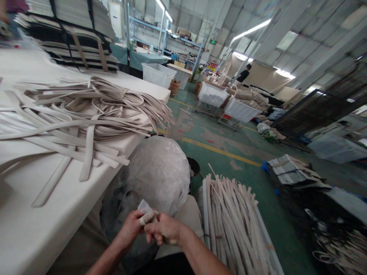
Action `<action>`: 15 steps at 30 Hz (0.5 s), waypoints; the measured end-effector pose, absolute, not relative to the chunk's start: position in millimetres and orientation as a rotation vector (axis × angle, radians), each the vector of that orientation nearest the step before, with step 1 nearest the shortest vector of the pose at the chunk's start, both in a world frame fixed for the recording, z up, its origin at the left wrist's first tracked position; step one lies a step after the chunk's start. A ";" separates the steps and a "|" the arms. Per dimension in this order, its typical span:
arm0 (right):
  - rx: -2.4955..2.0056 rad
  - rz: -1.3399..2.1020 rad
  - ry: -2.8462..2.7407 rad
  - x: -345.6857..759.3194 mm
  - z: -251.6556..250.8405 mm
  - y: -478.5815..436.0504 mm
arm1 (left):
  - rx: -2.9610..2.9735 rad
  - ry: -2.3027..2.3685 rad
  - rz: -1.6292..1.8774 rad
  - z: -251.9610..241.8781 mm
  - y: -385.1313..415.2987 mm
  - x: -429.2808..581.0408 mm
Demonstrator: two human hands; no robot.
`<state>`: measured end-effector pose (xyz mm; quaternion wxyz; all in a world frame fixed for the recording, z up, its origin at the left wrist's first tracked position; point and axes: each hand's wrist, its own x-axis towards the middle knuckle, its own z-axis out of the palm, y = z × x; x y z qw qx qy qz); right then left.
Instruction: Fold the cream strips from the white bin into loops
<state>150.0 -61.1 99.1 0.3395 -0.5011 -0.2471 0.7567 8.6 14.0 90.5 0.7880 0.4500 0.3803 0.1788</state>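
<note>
My left hand (133, 225) and my right hand (168, 228) meet low in the middle, fingers closed together. Between them is a small beige wrapped piece (147, 218); whether it is a strip end or a wrapping on a finger I cannot tell. A whitish, half-clear scrap (144, 206) pokes up just above the left fingers. Behind the hands bulges a large clear plastic bag (160, 168). To the left, loose flat beige straps (88, 149) lie spread on the white table, with a tied bundle of straps (123, 93) farther back.
The white table (57, 229) fills the left side, its edge close to my left arm. More beige strips (232, 225) fill a long white bin at right. A strapped stack of sheets (71, 38) stands at the table's back. White carts (213, 93) and a person (243, 74) are far off.
</note>
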 end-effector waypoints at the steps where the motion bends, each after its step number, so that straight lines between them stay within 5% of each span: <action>1: -1.366 1.910 -0.746 154.5 104.8 -64.4 | 0.908 0.856 0.421 89.3 14.9 8.3; 9: -1.816 1.278 -1.041 184.8 155.9 -97.7 | 0.389 0.909 0.519 89.4 0.5 21.2; 15: -1.836 1.153 -1.243 166.7 165.4 -88.0 | 0.401 0.647 0.422 101.1 -21.9 33.4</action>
